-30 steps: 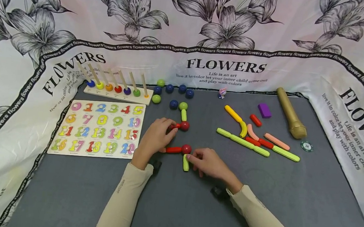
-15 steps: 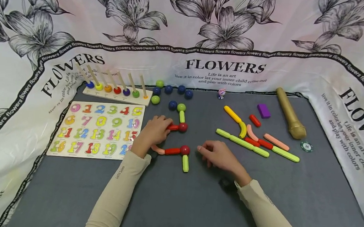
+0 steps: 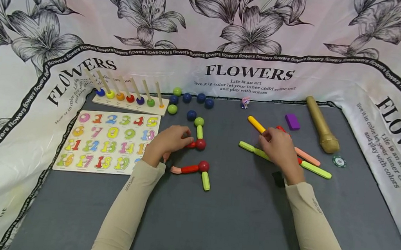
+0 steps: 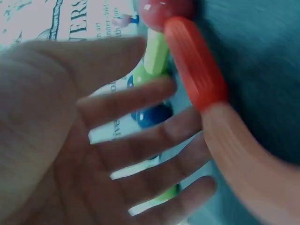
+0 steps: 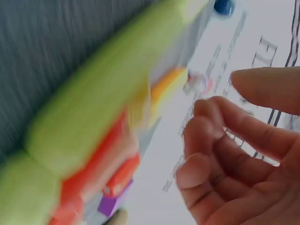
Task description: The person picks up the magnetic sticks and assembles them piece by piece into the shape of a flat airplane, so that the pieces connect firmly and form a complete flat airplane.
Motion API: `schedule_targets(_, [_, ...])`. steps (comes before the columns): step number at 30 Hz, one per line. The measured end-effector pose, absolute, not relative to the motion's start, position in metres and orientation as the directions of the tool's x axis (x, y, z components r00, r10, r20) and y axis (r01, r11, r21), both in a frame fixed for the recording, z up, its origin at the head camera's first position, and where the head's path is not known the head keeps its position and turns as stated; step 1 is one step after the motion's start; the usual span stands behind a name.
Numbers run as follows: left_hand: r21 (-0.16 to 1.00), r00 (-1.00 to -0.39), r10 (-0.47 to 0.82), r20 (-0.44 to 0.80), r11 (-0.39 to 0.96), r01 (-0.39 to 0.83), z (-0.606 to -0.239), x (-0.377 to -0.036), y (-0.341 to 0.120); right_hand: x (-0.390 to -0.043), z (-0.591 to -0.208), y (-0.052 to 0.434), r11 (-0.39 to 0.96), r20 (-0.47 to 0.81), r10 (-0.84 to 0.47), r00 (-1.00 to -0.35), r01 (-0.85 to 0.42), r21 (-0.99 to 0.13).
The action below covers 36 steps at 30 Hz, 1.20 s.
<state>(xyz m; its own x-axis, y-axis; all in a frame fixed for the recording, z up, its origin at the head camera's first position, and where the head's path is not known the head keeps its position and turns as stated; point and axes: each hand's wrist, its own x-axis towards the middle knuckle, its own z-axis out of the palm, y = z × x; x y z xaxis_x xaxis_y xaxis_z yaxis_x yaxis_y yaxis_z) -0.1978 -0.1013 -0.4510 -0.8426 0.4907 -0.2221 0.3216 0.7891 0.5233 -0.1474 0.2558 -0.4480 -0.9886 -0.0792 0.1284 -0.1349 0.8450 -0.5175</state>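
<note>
In the head view my left hand (image 3: 171, 142) is beside the upper joined toy piece: a red ball (image 3: 200, 144) with a red stick and a light-green stick (image 3: 200, 132) tipped by a green ball (image 3: 199, 121). The left wrist view shows this hand's fingers extended, the fingertips beside the red stick (image 4: 197, 65) and a curved peach stick (image 4: 251, 164). Nearer me lies a similar piece, with a red ball (image 3: 203, 166), red stick (image 3: 190, 169) and green stick (image 3: 205, 181). My right hand (image 3: 280, 149) is over loose sticks, fingers loosely bent, thumb apart, holding nothing.
Around the right hand lie a yellow stick (image 3: 256, 124), long green sticks (image 3: 315, 170) and a peach stick (image 3: 307, 156). Behind are a purple block (image 3: 292, 122) and gold microphone (image 3: 322, 124). Left are a number board (image 3: 107, 142), peg stand (image 3: 131, 104) and blue balls (image 3: 191, 115).
My right hand has left the nearer piece's green stick and moved right over the loose sticks. The upper piece has shifted slightly toward me, and my left hand's fingers have come off its red stick.
</note>
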Motion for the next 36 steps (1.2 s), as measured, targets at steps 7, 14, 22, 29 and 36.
schedule_targets(7, [0.523,-0.895,0.323,-0.309,0.843,0.124,-0.479,-0.231,-0.075,-0.161,-0.451,0.277,0.889,-0.142,-0.009,-0.99,0.057,-0.455])
schedule_targets(14, [0.506,-0.933,0.183,-0.311,0.863,0.0,-0.47,-0.228,-0.049,-0.156,-0.464,0.269,0.934,-0.113,0.06,-0.992,0.096,-0.344])
schedule_targets(22, [0.676,-0.959,0.193,-0.209,0.737,0.002,-0.472,-0.226,-0.056,-0.159,-0.464,0.264,0.933,0.027,0.102,-0.994,0.086,-0.349])
schedule_targets(29, [0.654,-0.946,0.227,-0.232,0.756,0.021,-0.461,-0.214,-0.056,-0.157,-0.466,0.261,0.92,0.075,0.067,-0.995,0.033,-0.391])
schedule_targets(36, [0.637,-0.936,0.273,-0.222,0.767,0.073,-0.467,-0.214,-0.056,-0.157,-0.46,0.262,0.96,0.017,0.115,-0.993,0.106,-0.26])
